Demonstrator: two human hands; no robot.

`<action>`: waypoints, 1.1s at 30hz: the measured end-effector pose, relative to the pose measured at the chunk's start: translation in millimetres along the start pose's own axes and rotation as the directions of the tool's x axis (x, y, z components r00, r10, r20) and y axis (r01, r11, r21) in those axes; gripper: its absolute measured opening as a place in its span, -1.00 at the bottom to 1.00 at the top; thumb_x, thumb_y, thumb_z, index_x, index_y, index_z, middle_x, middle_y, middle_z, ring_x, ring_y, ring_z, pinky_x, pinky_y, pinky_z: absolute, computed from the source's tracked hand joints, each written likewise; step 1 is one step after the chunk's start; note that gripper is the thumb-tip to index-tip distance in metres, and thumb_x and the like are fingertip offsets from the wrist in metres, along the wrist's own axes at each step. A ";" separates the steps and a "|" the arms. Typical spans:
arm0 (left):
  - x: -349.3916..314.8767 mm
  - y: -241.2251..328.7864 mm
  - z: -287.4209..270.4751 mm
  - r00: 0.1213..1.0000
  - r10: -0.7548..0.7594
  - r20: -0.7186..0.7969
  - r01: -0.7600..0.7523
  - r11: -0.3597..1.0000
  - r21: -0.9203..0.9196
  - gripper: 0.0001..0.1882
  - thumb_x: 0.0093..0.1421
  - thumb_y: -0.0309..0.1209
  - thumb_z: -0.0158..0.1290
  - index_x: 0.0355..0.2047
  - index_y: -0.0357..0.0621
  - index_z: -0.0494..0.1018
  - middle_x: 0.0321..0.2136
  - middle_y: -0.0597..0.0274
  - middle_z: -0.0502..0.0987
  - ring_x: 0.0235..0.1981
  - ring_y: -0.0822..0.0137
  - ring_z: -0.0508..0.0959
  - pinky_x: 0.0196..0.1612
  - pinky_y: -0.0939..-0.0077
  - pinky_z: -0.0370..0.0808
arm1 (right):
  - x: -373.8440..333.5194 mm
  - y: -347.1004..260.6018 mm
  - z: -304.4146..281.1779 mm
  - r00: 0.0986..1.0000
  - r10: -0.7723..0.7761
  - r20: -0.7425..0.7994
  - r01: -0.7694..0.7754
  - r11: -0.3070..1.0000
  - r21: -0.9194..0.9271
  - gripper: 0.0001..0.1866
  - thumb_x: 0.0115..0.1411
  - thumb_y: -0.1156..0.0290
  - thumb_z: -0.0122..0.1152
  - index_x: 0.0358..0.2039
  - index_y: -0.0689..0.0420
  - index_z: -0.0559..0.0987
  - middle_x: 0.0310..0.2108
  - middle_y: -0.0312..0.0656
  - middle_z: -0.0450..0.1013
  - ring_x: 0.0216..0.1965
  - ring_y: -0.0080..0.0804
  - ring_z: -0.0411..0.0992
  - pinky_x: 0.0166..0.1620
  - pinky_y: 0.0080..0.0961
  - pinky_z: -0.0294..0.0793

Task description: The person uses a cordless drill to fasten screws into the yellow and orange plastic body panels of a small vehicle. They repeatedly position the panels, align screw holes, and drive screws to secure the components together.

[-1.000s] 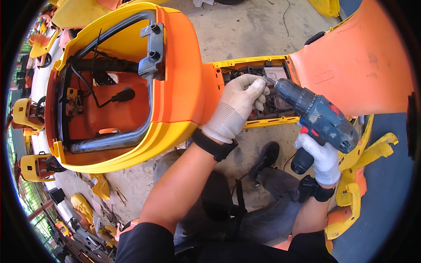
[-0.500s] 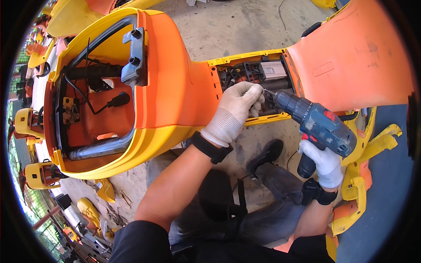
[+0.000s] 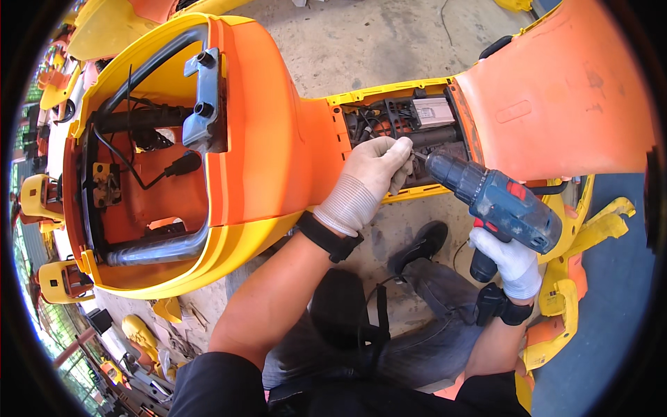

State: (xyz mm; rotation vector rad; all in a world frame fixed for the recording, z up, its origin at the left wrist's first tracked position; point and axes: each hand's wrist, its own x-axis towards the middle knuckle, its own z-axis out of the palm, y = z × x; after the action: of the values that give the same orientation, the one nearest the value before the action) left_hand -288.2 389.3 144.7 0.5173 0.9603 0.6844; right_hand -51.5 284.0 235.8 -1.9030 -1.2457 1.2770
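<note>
My right hand (image 3: 513,263), in a white glove, is wrapped round the grip of a dark blue cordless drill (image 3: 511,201). The drill's chuck points left, and its bit ends close to the fingertips of my left hand (image 3: 372,170). Thumb and fingers of that gloved left hand are pinched together; whatever is between them is too small to make out. Both hands are over the open bay of an orange and yellow vehicle body (image 3: 264,139). Inside the bay lie a silver box (image 3: 432,111) and dark wiring, partly hidden by my left hand.
At left, the body's large opening holds a dark tube frame (image 3: 160,243) and a black cable plug (image 3: 184,164). A wide orange panel (image 3: 556,97) rises on the right. Yellow and orange parts (image 3: 563,306) lie beside a blue-grey surface (image 3: 604,278). More yellow parts (image 3: 59,281) stand far left.
The drill and both hands have shifted slightly left, the pinch still by the bit's tip. The body's left end sits a little further left and lower in view.
</note>
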 end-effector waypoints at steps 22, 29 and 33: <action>-7.4 16.5 8.2 0.996 -0.077 -0.051 0.089 0.947 0.310 -0.65 0.40 -0.20 0.01 -0.47 -0.16 0.44 -0.64 0.43 0.38 -0.67 0.58 0.26 -0.53 0.67 0.24 | -0.8 19.6 -11.9 0.999 -0.047 0.020 0.049 0.990 -0.135 -0.61 0.11 0.31 0.46 -0.04 0.05 0.61 -0.14 -0.31 0.61 -0.17 -0.46 0.57 -0.05 -0.42 0.54; 0.7 2.9 0.2 1.000 0.012 -0.015 -0.009 0.983 0.182 -0.70 0.40 -0.23 0.03 -0.40 -0.19 0.46 -0.59 0.39 0.43 -0.62 0.57 0.33 -0.51 0.68 0.30 | 8.5 10.2 -8.5 0.996 -0.009 0.084 0.015 0.998 -0.068 -0.60 0.07 0.37 0.46 -0.05 0.09 0.60 -0.19 -0.31 0.59 -0.19 -0.49 0.54 -0.05 -0.44 0.51; 3.1 1.1 -1.0 1.000 0.015 0.005 -0.015 0.998 0.057 -0.74 0.40 -0.26 0.04 -0.32 -0.21 0.47 -0.54 0.38 0.46 -0.59 0.58 0.38 -0.48 0.70 0.35 | 13.5 11.4 -3.8 0.986 0.108 0.127 -0.125 0.983 0.137 -0.64 0.05 0.44 0.44 -0.11 0.15 0.60 -0.30 -0.30 0.56 -0.31 -0.52 0.51 -0.13 -0.48 0.52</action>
State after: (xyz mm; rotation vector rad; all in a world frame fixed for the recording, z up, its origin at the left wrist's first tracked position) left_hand -288.2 392.4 143.2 0.5768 0.9752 0.6703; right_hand -41.7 291.4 222.5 -1.8419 -1.0795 1.5196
